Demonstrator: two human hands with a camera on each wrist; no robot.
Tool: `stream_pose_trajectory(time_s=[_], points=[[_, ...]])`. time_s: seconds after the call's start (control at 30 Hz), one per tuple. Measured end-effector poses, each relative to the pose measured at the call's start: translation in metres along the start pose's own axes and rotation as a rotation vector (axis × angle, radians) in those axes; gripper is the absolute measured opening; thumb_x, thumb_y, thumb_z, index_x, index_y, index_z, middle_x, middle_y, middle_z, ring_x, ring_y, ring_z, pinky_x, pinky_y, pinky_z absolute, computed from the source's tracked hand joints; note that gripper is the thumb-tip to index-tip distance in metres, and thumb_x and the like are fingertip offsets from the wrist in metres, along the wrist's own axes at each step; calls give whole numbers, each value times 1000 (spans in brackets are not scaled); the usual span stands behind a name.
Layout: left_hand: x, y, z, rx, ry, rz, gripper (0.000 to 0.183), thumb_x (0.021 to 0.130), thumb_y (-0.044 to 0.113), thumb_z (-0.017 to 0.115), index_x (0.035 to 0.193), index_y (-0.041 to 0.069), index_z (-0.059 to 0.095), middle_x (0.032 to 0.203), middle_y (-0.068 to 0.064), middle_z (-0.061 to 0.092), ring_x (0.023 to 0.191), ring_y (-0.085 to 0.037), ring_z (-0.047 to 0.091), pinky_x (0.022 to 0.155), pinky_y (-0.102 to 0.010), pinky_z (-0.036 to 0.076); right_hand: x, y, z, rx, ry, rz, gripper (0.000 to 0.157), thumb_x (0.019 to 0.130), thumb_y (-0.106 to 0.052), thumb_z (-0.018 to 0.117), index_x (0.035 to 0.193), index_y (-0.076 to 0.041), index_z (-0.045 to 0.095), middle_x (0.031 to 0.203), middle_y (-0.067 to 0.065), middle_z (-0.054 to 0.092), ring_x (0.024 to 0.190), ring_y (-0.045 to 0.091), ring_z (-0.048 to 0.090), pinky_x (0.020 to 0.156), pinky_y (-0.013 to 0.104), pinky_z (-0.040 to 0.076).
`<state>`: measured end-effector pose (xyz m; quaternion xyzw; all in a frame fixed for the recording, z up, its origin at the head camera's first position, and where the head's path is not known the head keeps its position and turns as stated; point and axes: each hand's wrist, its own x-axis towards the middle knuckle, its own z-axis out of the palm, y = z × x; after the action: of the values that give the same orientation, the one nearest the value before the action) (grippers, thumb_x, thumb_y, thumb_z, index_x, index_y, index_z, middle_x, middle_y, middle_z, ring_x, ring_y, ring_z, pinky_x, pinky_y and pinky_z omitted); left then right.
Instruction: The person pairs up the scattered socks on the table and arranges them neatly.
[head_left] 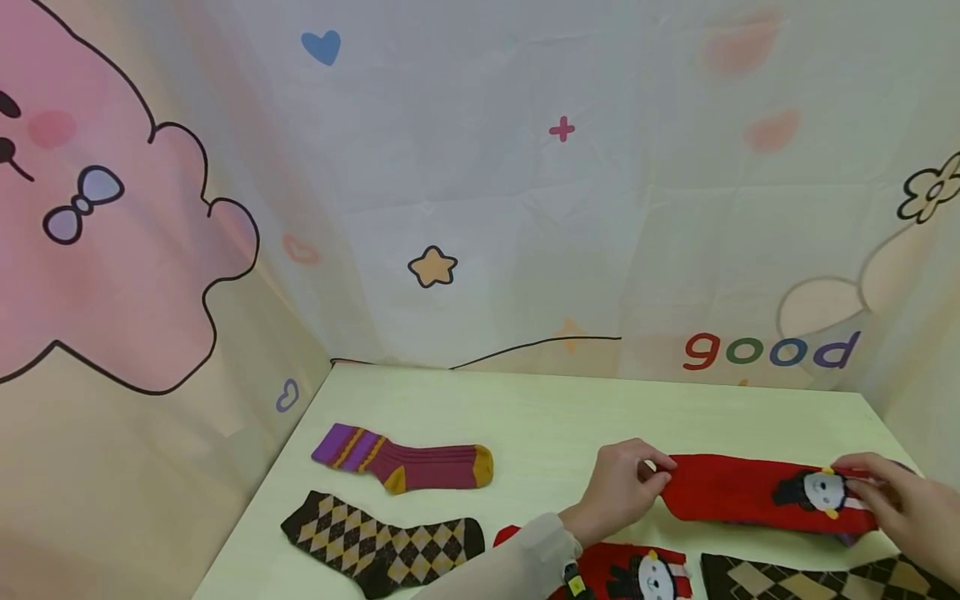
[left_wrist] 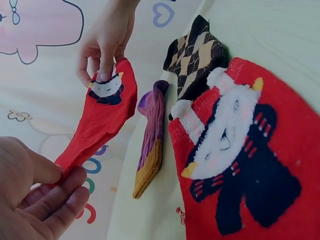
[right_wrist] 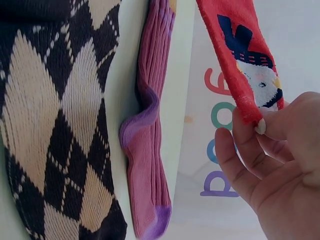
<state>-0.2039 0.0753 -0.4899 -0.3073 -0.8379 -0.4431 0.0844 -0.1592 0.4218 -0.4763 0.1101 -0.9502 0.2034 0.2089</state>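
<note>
The held red sock (head_left: 735,487) is stretched sideways above the tabletop (head_left: 570,412), its plain end pinched between thumb and fingers of the left hand (head_left: 618,483), its cat-face end pinched likewise by the right hand (head_left: 900,500), whose fingers cover a corner of the cuff. Most of the underlying purple sock (right_wrist: 150,165) is hidden from the head view by the held red sock; only slivers show below and beyond its right end, though both wrist views show more of it. On the near side of the held red sock, the lying red sock (head_left: 648,575) is crossed by the sleeve (head_left: 510,567) and cut off by the frame, and the right argyle sock (head_left: 810,579) is cropped too, its far end under the right hand. A dark shape (right_wrist: 35,10) above that argyle in the right wrist view is hard to make out. Beyond the held red sock a pale strip of tabletop runs to the back edge, where the printed cloth (head_left: 510,183) rises; the right edge is close by its cuff. To its left, past the left hand, a wider stretch reaches the mustard-toed sock (head_left: 438,467), with the left argyle sock (head_left: 390,533) nearer the wearer.
</note>
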Motion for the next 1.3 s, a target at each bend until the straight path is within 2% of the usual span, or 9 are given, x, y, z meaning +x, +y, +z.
stream_pose_trajectory(time_s=[0.1,0.27,0.37,0.43,0.67,0.87,1.07,1.2,1.3], points=[[-3,-2,-2,-13,4,-12,14,95,9,75,106,13,81,99,8,74,69,15,52,66,-4,46,-1,-4,0,-6,-5,5,34,81,20,73,107,-1,66,90,28,69,63,1,55,48,20,46],[-6,-7,-6,-32,2,-15,14,95,8,74,106,12,81,99,7,74,69,16,53,67,-5,47,-1,-13,0,21,-55,48,35,81,19,73,110,2,65,94,33,67,65,29,63,49,27,54],[-9,-11,-10,-39,8,-18,14,95,7,74,106,13,81,100,7,74,70,15,55,67,-5,47,-1,-17,2,39,-72,49,35,81,18,73,111,2,65,93,31,68,64,31,66,51,33,57],[-11,-13,-12,-46,13,-21,15,95,7,74,106,13,81,100,7,74,71,14,56,67,-6,48,-1,-19,4,42,-75,44,34,82,18,73,111,1,65,94,29,69,64,31,67,51,32,57],[-18,-16,-19,-52,20,-20,15,95,6,74,106,13,80,99,7,73,71,12,58,68,-7,48,-4,-25,10,38,-64,24,32,86,11,74,112,-6,66,88,16,69,60,5,52,50,20,48],[-23,-19,-26,-50,18,-34,14,94,7,74,106,12,80,99,5,74,71,10,58,68,-7,49,-4,-33,14,51,-80,46,30,89,7,73,114,-6,64,87,13,70,63,9,55,52,19,49],[-26,-22,-30,-54,26,-53,15,95,7,74,107,13,80,101,5,74,73,9,58,69,-8,49,-4,-37,15,48,-62,14,33,87,8,75,110,-6,55,83,12,71,63,-3,52,53,19,47],[-26,-22,-33,-45,37,-57,15,94,8,75,107,13,80,102,6,74,73,9,59,69,-8,49,-3,-40,15,65,-59,27,34,88,9,74,108,-4,49,83,14,70,64,-4,52,54,17,46],[-27,-21,-35,-47,38,-60,15,94,8,75,107,13,80,102,6,74,73,9,59,69,-8,49,-4,-42,18,83,-43,20,34,88,12,72,104,-4,47,78,8,67,63,-3,49,52,16,42]])
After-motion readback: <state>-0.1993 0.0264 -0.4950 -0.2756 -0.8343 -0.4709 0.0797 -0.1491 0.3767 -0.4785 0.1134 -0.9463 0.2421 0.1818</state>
